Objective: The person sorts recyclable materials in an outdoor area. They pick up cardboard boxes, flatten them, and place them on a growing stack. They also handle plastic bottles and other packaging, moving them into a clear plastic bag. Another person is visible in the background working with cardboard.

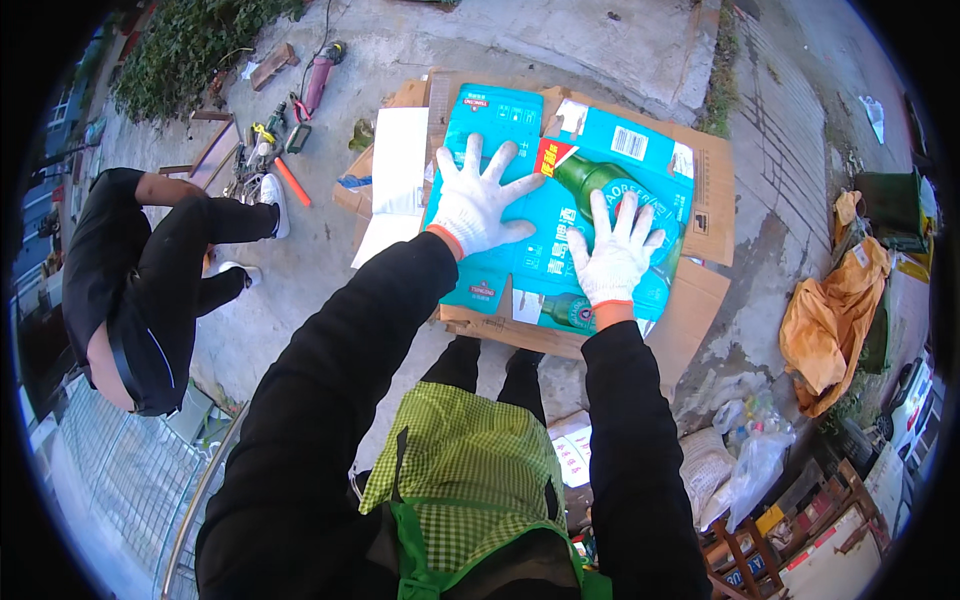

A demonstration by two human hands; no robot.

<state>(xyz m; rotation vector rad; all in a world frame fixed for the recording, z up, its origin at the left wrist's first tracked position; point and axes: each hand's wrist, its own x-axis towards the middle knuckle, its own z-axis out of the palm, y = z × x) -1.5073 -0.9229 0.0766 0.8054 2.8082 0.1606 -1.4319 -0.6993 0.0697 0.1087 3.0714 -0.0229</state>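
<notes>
Both my hands wear white knit gloves with orange cuffs and press down on a flattened turquoise beer carton [520, 230]. My left hand [475, 200] lies on its left part with the fingers spread. On the right part, my right hand [615, 250] rests flat over the printed green bottle, fingers apart. Under the turquoise carton lie larger brown cardboard sheets [712, 200], which stick out at the right and along the near edge. A white sheet [400, 160] sits at the stack's left side. Neither hand grips anything.
A person in dark clothes [150, 290] crouches at the left, near a pile of tools [262, 150] and a pink power tool [319, 80]. An orange-brown sack [830, 320], a clear plastic bag [755, 450] and scrap wood [800, 530] stand at the right. Plants [190, 50] grow at the far left.
</notes>
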